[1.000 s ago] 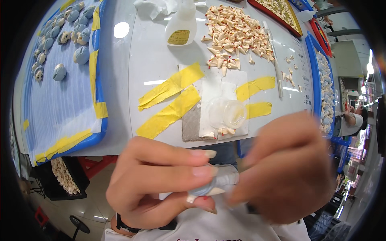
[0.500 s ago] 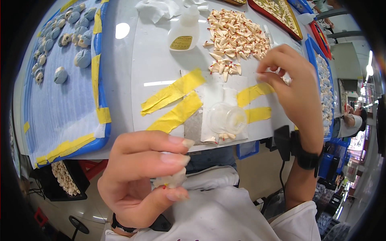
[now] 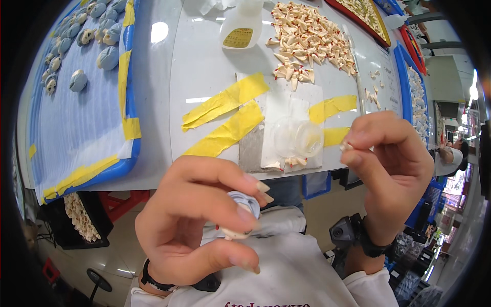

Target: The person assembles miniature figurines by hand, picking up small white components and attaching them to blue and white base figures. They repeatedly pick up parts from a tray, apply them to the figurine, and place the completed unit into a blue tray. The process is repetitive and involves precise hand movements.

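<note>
Close to my chest, my left hand (image 3: 197,220) pinches a small blue-and-cream figurine (image 3: 244,200) between thumb and fingers, which cover much of it. My right hand (image 3: 388,158) is raised off the table's front edge, its thumb and index finger closed on a tiny cream piece (image 3: 346,147). Between the hands and beyond them, a clear round plastic cup (image 3: 308,139) rests on a white sheet (image 3: 276,105). A few cream pieces with red tips (image 3: 295,161) lie at the sheet's near edge.
At left lies a blue tray (image 3: 132,102) lined with pale cloth and bearing several blue-and-cream figurines (image 3: 107,58). Yellow tape strips (image 3: 225,105) flank the sheet. Farther back are a translucent bottle (image 3: 241,23) and a heap of red-tipped cream pieces (image 3: 309,33). Loose small pieces (image 3: 373,94) lie at right.
My right hand has drawn back from the loose pieces at right toward me, now with a tiny cream piece. My left hand has shifted slightly right and turned the figurine, showing its blue part.
</note>
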`<state>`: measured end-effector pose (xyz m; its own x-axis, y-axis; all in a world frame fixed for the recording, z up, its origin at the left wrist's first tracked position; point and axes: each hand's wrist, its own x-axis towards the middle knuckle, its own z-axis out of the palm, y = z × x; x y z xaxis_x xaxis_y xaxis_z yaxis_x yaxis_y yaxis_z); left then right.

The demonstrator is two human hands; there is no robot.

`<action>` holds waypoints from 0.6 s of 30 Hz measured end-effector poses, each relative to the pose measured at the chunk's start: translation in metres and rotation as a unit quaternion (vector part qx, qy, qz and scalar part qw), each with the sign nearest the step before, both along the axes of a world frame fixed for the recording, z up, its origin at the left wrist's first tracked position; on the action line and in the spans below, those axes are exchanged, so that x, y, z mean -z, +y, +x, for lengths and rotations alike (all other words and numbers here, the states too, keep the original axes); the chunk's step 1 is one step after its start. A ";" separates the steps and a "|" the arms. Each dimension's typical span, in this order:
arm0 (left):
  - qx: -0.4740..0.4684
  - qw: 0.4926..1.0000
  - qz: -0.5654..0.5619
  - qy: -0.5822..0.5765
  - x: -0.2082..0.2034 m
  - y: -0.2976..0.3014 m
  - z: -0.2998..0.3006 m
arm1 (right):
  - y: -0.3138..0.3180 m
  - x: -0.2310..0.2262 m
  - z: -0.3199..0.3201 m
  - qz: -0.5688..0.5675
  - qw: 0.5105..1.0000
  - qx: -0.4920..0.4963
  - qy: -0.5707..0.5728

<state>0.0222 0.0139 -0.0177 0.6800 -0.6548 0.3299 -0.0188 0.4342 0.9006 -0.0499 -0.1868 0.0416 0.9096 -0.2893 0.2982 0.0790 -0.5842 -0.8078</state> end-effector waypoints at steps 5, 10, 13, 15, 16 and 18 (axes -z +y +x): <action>-0.040 0.981 0.033 0.188 -0.020 -0.006 -0.014 | 0.014 0.000 0.006 -0.184 0.982 0.018 -0.026; -0.042 0.992 0.016 0.119 -0.006 -0.004 -0.009 | 0.018 -0.002 0.003 -0.337 0.941 0.002 -0.038; -0.059 0.988 0.018 0.143 -0.009 -0.010 -0.010 | 0.021 -0.001 0.004 -0.346 0.938 -0.003 -0.038; -0.062 0.983 0.014 0.171 -0.013 -0.015 -0.013 | 0.022 -0.003 0.005 -0.334 0.942 0.000 -0.032; -0.062 0.981 0.009 0.182 -0.013 -0.016 -0.015 | 0.022 -0.004 0.005 -0.316 0.948 0.001 -0.031; -0.060 0.979 -0.005 0.195 -0.011 -0.017 -0.017 | 0.022 -0.008 0.004 -0.232 0.972 -0.018 -0.022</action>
